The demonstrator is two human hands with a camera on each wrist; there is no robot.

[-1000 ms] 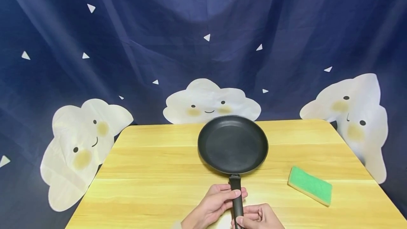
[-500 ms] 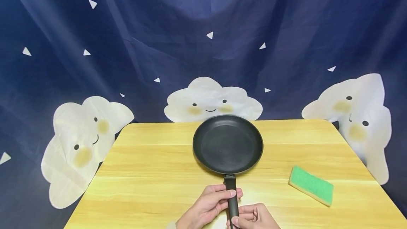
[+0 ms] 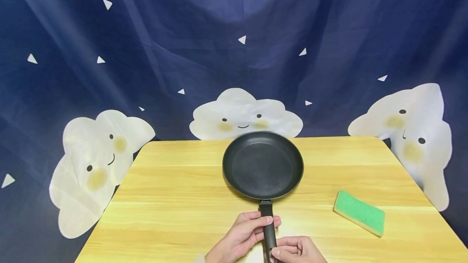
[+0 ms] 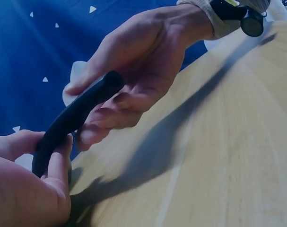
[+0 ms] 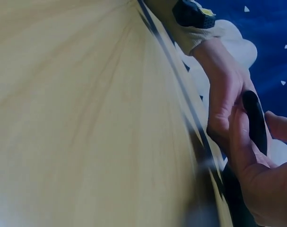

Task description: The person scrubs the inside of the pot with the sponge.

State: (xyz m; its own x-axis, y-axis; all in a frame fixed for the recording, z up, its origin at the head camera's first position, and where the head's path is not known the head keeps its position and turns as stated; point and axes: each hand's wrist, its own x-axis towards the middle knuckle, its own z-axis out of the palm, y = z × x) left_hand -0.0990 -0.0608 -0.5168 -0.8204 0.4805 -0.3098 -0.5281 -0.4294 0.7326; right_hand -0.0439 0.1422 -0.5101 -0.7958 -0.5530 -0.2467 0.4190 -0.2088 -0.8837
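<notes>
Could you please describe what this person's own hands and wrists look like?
The left hand and right hand are bare, with no gloves. The left sleeve and right sleeve are light beige. Each wrist also carries a black device with a small yellow patch: the left device and the right device.

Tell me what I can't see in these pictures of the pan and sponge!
Underside of the pan: head view, hidden by its own inside.
Underside of the sponge: head view, hidden by its green top.
Part of the left hand: head view, behind the handle.
Bottom of the middle cloud: head view, behind the table and pan.
What the dark patch is: right wrist view, too blurred.
</notes>
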